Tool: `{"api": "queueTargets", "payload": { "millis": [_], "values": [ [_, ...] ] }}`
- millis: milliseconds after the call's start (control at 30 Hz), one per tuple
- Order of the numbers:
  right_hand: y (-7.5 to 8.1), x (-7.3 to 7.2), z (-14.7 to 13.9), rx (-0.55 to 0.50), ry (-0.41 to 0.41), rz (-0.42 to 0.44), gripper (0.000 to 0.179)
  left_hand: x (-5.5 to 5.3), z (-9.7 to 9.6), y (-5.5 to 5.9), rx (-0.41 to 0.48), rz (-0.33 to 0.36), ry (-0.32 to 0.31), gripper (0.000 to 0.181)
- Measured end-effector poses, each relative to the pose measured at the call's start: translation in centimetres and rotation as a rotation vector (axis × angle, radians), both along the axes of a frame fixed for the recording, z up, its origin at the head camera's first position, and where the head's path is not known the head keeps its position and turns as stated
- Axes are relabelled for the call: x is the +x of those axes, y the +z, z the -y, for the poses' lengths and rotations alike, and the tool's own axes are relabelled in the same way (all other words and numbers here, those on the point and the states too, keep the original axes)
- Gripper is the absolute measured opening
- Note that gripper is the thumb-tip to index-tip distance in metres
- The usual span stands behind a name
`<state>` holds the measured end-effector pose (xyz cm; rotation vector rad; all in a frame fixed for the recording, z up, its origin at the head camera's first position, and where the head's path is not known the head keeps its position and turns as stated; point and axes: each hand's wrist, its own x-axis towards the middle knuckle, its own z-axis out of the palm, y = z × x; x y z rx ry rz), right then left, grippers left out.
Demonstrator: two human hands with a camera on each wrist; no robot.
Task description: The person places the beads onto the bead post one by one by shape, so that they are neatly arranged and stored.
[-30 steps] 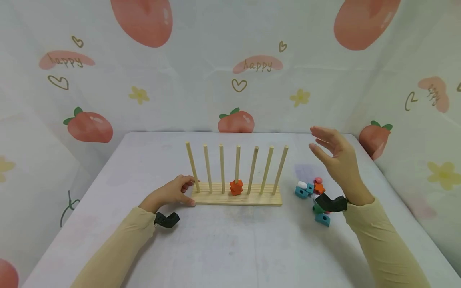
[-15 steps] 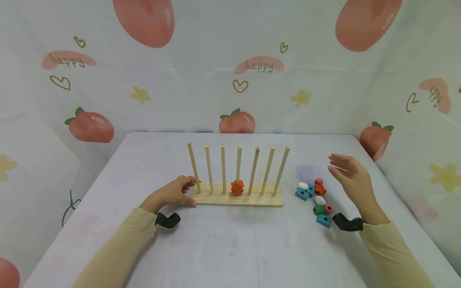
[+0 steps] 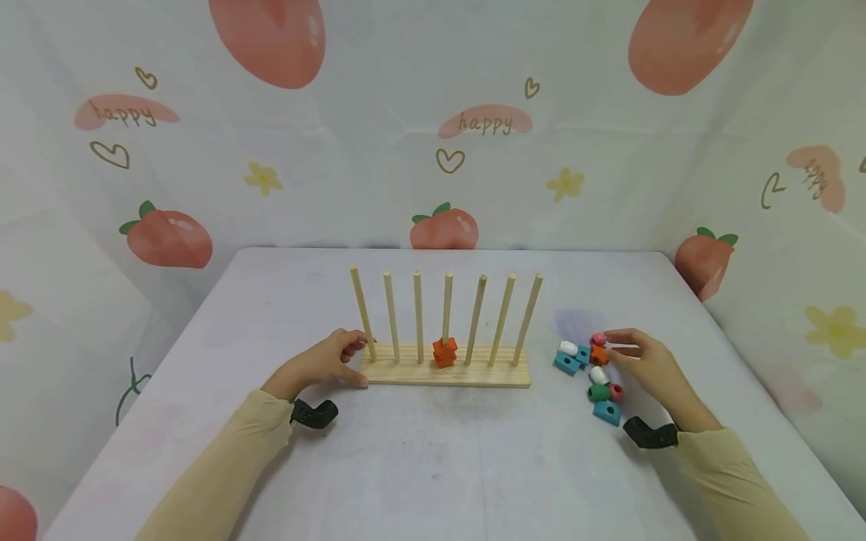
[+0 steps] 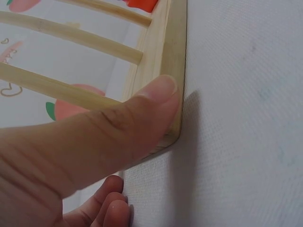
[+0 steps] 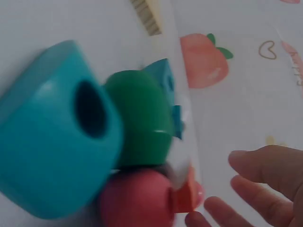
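White backdrop [image 3: 379,173] with peaches and "happy" printed all over, pale table [image 3: 433,458] in front. The rack [image 3: 487,376] sits mid-table, seven pegs up, orange pieces [image 3: 444,353] low on the middle peg [image 3: 447,308]. Left hand [image 3: 321,362] has the rack's left end pinched, thumb on the front edge. Right hand [image 3: 652,368] is over at the loose beads, fingers parted and not curled round anything, right by the orange star [image 3: 599,355] and pink bead [image 3: 598,339]; can't tell if it's touching. Green bead [image 3: 598,393] and blue bead [image 3: 607,412] lie nearer the person.
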<state>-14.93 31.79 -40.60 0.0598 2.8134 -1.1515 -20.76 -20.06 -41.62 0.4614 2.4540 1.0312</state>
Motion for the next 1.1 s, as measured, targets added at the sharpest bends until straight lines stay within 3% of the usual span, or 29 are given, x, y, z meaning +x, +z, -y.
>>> {"api": "queueTargets", "payload": {
  "millis": [500, 1100],
  "values": [
    [-0.9, -0.8, -0.1, 0.037, 0.035, 0.090, 0.048, 0.1, -0.1, 0.1, 0.007, 0.024, 0.017, 0.074],
    [-0.4, -1.7, 0.0, 0.064, 0.077, 0.154, 0.051, 0.1, -0.1, 0.0, 0.000, 0.015, 0.021, 0.073]
  ]
}}
